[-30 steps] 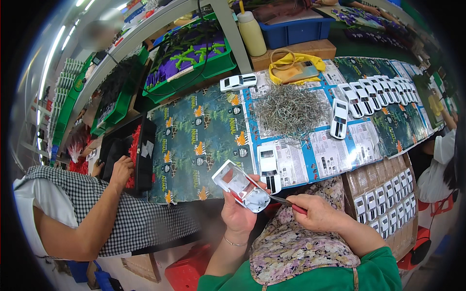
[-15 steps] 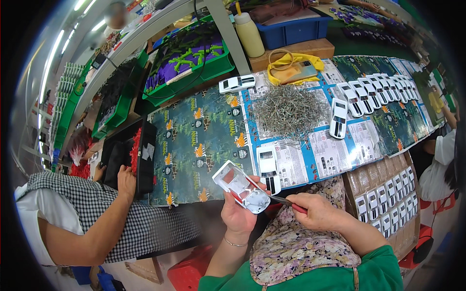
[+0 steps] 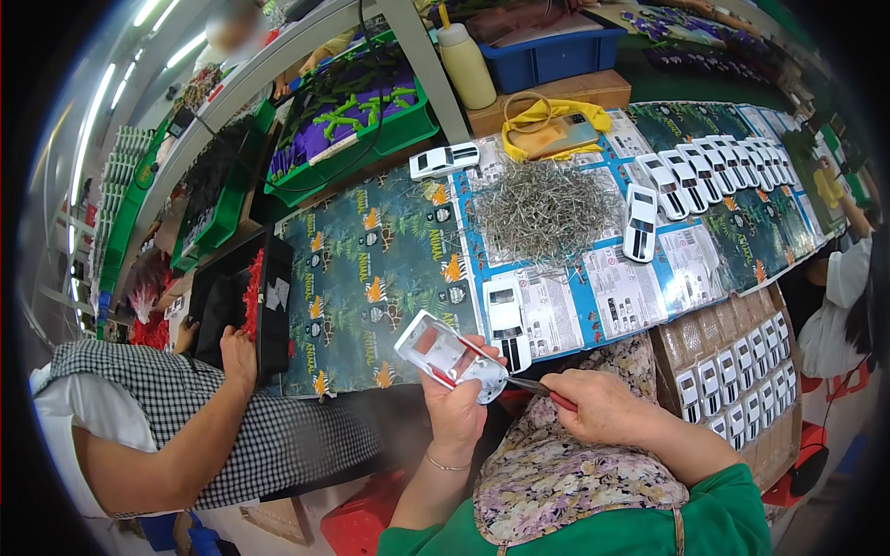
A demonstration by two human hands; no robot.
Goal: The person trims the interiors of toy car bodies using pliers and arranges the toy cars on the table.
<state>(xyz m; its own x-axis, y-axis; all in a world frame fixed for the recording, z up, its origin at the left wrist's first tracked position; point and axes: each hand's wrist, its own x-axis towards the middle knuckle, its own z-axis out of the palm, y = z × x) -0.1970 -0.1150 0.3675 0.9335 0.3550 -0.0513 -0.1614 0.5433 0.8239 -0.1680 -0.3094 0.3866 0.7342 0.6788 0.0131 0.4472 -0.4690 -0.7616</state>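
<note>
In my left hand (image 3: 456, 403) is a white toy car body (image 3: 443, 352), turned so its hollow inside with red parts faces up. The thumb lies across it, and the fingers wrap behind. My right hand (image 3: 601, 406) grips a red-handled hand tool (image 3: 559, 399) with a slim metal end, its exact kind unclear. The tip of that tool meets the near right end of the car body. Just beyond, a white toy car (image 3: 505, 315) with black stripes lies on the table edge. A heap of thin metal pins or screws (image 3: 547, 211) sits farther back.
White toy cars (image 3: 714, 171) line the table's right side; one car (image 3: 640, 222) lies apart. At right, a cardboard tray (image 3: 663, 347) holds more cars. Green bins (image 3: 422, 125), a glue-like bottle (image 3: 466, 69) and a yellow cloth (image 3: 519, 148) stand behind. A co-worker's hand (image 3: 238, 357) reaches a black bin at left.
My left thumb has come over onto the car body's inside. The car body and tool have shifted slightly left. The whole view has moved a little too.
</note>
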